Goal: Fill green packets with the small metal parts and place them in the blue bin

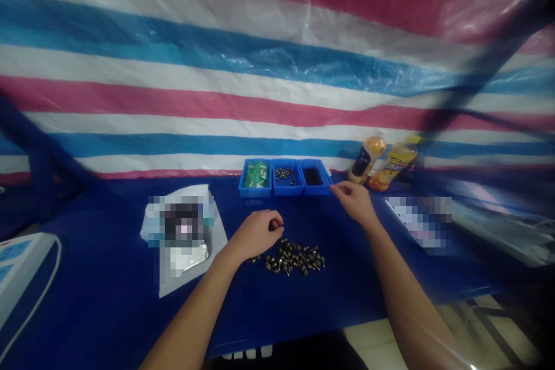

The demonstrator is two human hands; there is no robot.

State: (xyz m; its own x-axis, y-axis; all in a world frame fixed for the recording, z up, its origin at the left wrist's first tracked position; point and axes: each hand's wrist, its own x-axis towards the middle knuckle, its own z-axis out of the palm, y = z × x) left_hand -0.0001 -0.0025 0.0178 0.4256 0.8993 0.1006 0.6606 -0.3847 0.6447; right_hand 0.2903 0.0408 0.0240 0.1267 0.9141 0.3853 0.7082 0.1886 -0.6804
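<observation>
My left hand (256,232) is curled closed just above the left end of a heap of several small dark and brass parts (295,258) on the blue table (108,295); its fingertips pinch a small dark piece. My right hand (353,199) reaches forward with thumb and forefinger pinched, right beside the rightmost of three blue bins. That right bin (317,180) holds dark parts, the middle bin (287,177) small metal parts, the left bin (255,177) green pieces. What the right fingers hold is too small to make out.
A white sheet with a blurred item (184,234) lies left of my hands. Two orange drink bottles (384,165) stand at the back right. A white device (19,269) sits at the far left. A striped plastic tarp (260,69) hangs behind the table.
</observation>
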